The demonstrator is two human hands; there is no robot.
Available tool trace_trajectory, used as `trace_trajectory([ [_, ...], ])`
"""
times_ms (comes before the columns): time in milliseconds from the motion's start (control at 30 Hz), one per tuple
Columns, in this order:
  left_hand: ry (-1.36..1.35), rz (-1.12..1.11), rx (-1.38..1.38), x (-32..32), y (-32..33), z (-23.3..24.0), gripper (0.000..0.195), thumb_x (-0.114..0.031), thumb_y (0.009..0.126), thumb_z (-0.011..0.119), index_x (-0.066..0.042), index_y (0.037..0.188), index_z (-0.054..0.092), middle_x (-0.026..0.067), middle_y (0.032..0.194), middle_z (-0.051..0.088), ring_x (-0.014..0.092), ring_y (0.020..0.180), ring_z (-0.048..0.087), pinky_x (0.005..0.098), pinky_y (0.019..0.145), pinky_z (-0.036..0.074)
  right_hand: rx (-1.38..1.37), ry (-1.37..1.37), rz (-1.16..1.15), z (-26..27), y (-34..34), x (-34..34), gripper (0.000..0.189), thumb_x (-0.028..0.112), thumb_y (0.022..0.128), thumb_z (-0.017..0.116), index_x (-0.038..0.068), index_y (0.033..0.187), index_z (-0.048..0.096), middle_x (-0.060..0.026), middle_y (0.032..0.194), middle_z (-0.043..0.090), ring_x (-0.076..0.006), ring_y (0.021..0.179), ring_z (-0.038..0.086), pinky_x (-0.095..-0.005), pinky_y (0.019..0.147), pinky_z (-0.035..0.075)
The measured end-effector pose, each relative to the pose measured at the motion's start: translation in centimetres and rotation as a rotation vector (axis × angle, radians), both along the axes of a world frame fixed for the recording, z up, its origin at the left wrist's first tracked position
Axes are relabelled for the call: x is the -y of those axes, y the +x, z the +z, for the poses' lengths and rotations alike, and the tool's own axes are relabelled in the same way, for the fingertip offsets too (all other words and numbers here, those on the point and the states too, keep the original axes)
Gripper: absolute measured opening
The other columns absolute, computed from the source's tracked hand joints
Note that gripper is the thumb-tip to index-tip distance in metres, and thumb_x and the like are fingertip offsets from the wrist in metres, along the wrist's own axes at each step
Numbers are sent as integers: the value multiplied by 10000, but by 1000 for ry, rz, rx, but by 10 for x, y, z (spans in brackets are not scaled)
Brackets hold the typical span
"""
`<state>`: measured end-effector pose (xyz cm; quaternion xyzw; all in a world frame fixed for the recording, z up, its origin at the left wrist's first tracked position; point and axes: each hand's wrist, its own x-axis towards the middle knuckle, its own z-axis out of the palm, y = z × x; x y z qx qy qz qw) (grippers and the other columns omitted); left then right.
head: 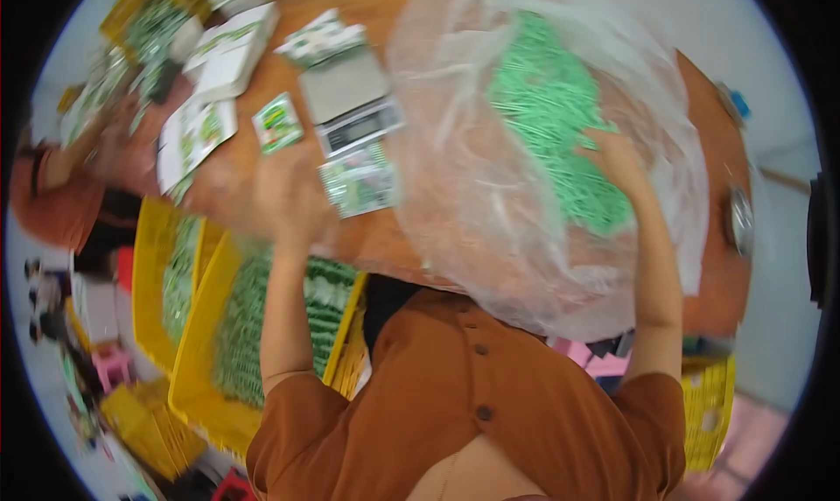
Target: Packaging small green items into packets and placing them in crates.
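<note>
My right hand [613, 156] is at the right edge of a heap of thin green plastic sticks [551, 120], its fingertips among them; whether it grips any cannot be told. The heap lies on a sheet of clear plastic film [453, 192]. My left hand [292, 189], blurred, is over the table near its front edge, just below a small green printed packet [278, 123]; whether it holds anything is unclear. To its right, a digital scale [348, 94] carries patterned packets [325, 38] at its far end, and more green-and-white packets [361, 181] lie in front of the scale.
White printed cards [197, 137] and a white box [233, 58] lie at the left. Yellow crates [180, 376] of green packets stand below the table's left edge. Another person's arm [79, 153] is at far left. A round metal object [741, 220] sits at the right edge.
</note>
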<state>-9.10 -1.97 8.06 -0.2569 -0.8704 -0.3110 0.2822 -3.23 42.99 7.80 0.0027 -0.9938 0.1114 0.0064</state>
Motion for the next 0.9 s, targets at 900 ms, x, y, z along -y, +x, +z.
trace_trajectory([
  [900, -381, -612, 160, 36, 98, -69, 275, 45, 677, 530, 58, 950, 556, 216, 1064, 548, 364, 1035, 538, 398, 837, 482, -84, -1265, -120, -11, 11, 72, 254, 239, 911, 472, 26, 813, 570, -46, 784, 597, -134, 725, 554, -279, 727, 448],
])
